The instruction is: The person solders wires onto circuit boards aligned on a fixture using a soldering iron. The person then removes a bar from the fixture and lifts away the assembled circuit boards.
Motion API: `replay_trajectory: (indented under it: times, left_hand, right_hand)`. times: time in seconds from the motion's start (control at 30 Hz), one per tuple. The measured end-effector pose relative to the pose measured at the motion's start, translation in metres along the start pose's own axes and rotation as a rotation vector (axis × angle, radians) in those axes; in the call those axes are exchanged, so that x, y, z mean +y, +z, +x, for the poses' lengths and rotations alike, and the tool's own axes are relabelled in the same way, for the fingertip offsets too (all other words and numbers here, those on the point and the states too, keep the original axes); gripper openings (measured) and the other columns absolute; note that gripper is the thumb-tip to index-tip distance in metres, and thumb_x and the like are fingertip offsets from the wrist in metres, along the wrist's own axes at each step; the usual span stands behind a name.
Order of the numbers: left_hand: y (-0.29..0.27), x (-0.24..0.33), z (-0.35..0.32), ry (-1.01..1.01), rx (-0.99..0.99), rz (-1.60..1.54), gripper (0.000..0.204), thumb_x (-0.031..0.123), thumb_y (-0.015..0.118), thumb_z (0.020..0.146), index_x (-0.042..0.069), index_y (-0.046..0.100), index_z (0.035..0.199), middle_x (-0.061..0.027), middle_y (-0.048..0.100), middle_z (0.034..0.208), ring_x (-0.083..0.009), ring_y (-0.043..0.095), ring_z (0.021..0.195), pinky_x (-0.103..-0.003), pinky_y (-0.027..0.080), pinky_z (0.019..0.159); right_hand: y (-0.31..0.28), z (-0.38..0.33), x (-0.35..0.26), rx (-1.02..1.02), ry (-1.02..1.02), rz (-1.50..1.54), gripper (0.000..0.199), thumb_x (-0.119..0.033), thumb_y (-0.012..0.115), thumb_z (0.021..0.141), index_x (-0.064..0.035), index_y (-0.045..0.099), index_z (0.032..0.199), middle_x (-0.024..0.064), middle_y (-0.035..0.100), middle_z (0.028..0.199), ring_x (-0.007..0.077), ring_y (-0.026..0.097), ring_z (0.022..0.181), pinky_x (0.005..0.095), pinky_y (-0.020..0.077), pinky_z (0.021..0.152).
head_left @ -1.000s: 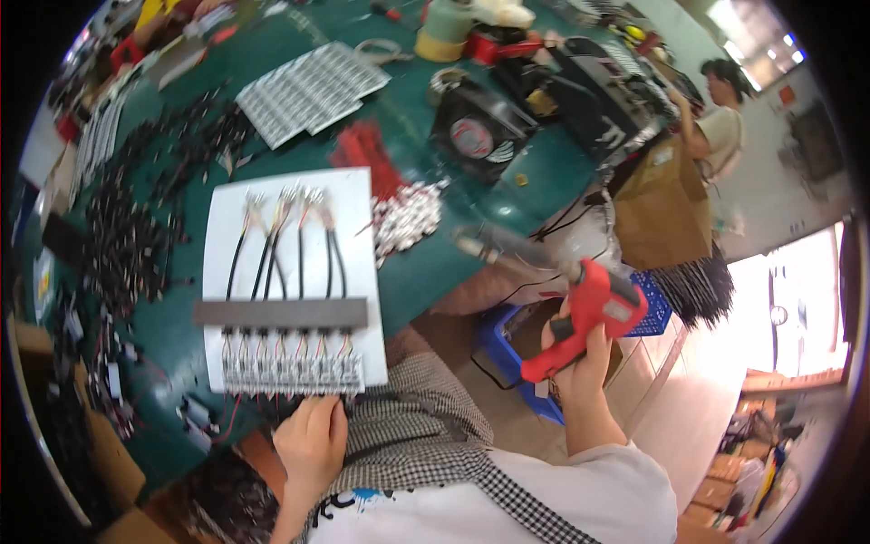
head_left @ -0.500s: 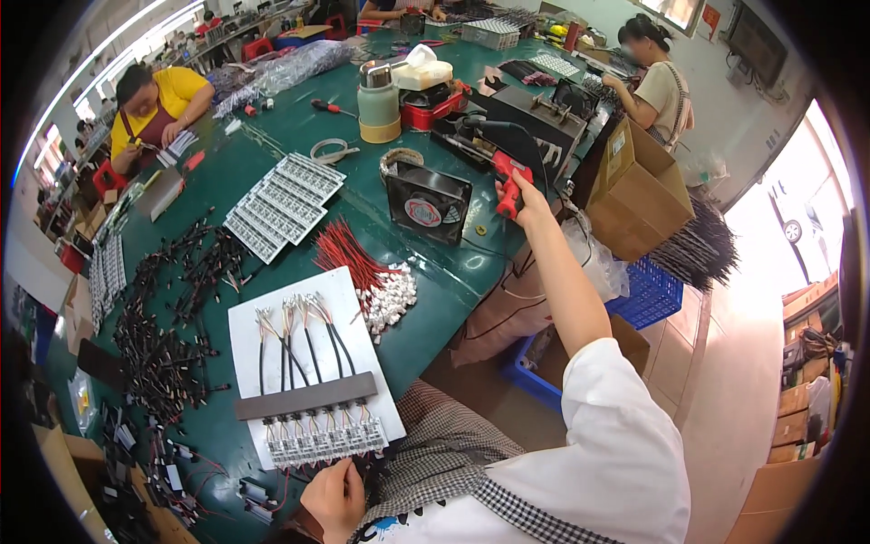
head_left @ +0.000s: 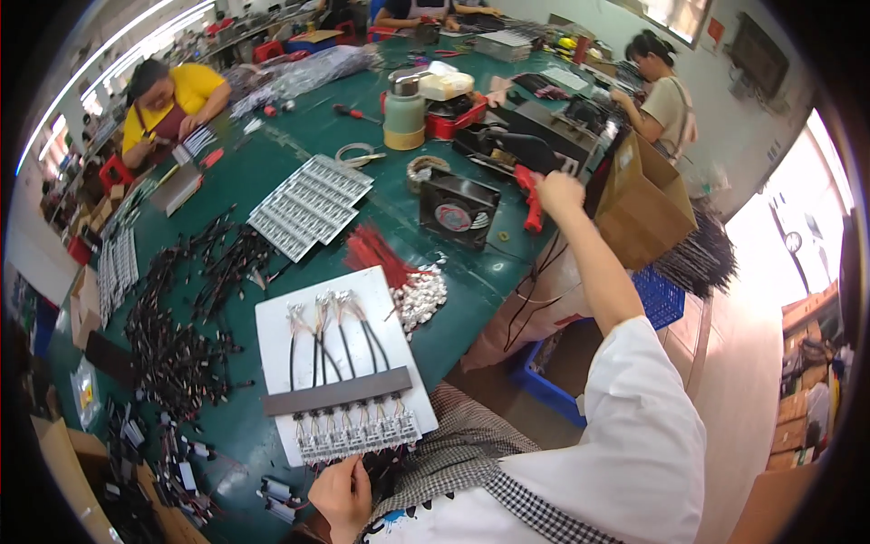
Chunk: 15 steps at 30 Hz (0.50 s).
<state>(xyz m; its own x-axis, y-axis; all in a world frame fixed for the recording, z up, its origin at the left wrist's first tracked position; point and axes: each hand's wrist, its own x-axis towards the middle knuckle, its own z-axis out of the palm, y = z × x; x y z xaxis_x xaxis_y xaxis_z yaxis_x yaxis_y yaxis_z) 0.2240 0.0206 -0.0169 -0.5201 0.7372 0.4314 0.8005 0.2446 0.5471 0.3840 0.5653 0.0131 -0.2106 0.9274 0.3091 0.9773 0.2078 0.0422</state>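
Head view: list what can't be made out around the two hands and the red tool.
- Red tool: its working end is too small, and the right hand covers the handle.
- Left hand: fingertips lie at the white board's lower edge among small connectors; whether it holds one cannot be told.
- Connector row: parts too small to tell apart.
- Blue crate: contents hidden by the right arm and table edge.
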Motion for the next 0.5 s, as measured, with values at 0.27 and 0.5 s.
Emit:
replay_trajectory:
  times: [0.27,0.5]
  left_hand:
    - [-0.017,-0.021,0.007,-0.335,0.278,0.178,0.025,0.003,0.066,0.077,0.0,0.061,0.101,-0.016,0.058,0.101,-0.0349,0.053,0.094,-0.042,0.042,0.082]
    - [-0.017,-0.015,0.009,-0.325,0.048,0.279,0.057,0.024,0.074,0.076,-0.004,0.051,0.121,-0.0161,0.051,0.113,-0.0327,0.047,0.105,-0.044,0.036,0.09]
  right_hand:
    - [-0.139,-0.176,-0.135,-0.192,-0.853,1.008,0.011,-0.013,0.066,0.082,-0.0032,0.068,0.088,0.0099,0.064,0.081,0.0222,0.062,0.076,0.0329,0.0485,0.068]
    - [-0.098,-0.296,-0.205,-0.2,-1.373,0.648,0.045,-0.028,0.07,0.078,0.0021,0.056,0.109,0.0117,0.052,0.092,0.0269,0.053,0.091,0.0375,0.0444,0.077]
